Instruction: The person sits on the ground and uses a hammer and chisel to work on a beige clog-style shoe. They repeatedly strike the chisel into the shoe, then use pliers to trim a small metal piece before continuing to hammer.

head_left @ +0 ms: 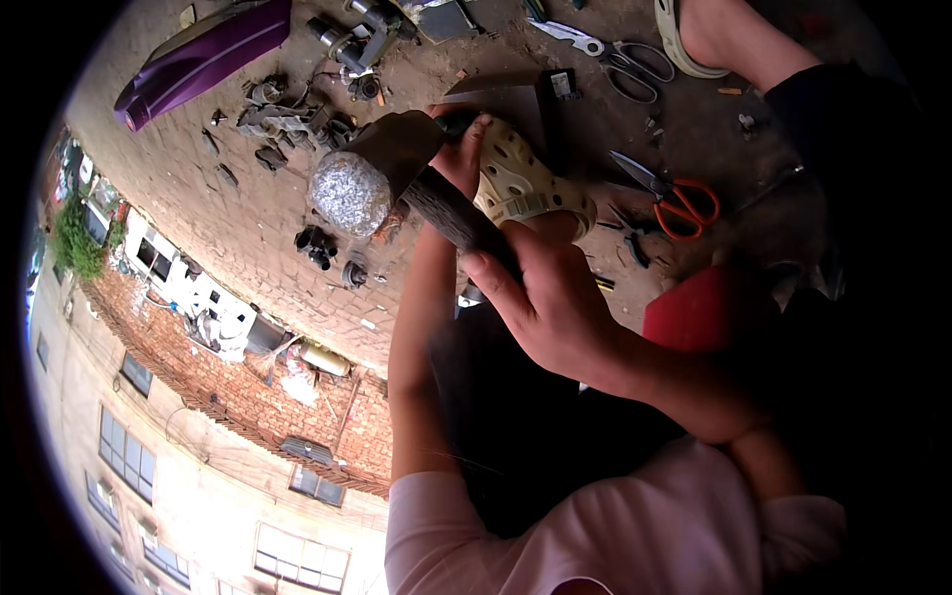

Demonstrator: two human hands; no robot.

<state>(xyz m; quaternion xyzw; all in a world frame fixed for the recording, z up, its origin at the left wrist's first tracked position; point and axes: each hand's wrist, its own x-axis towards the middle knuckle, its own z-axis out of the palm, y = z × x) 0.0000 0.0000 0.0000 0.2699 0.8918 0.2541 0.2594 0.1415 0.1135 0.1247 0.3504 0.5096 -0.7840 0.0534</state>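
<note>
A hammer [382, 171] with a dark, worn handle and a bright, rough round face is raised before me. My right hand [543, 297] is wrapped round its handle. Behind the hammer head, my left hand [461, 157] is closed on a small dark piece I cannot make out, at a black metal block [516, 99]. My foot in a beige clog [511, 159] is beside that hand and block. Orange-handled scissors [684, 208] lie to the right, with pliers [630, 238] near them.
A purple plastic panel [198, 59], metal parts [352, 45], small dark pieces [293, 129] and grey-handled scissors [635, 74] lie on the brick ground. A red object [699, 307] is at my right. Another bare foot in a clog [714, 35] is top right.
</note>
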